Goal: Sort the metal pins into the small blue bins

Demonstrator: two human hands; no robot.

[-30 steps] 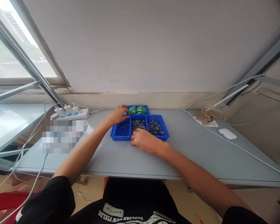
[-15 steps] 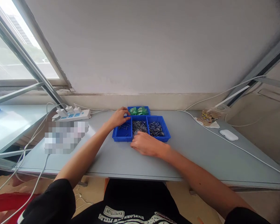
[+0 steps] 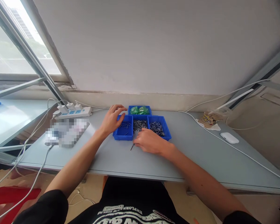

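My right hand is closed in front of a blue compartment tray, pinching a dark screw that points down toward the tabletop. My left hand rests at the tray's left side, its fingers curved and thumb apart, holding nothing I can see. A few loose screws lie in the left compartment. Many short screws fill the middle one, partly hidden by my right hand. Shiny screws are heaped in the right compartment.
Behind the tray, a smaller blue box holds green packets. A power strip with plugs is at the left. To the right are a plastic cup, a white case and a cable across the grey table.
My right hand now shows a screw sticking out of its fingers in front of the tray. My left hand has drawn back slightly left from the tray's rim, its fingers lifted.
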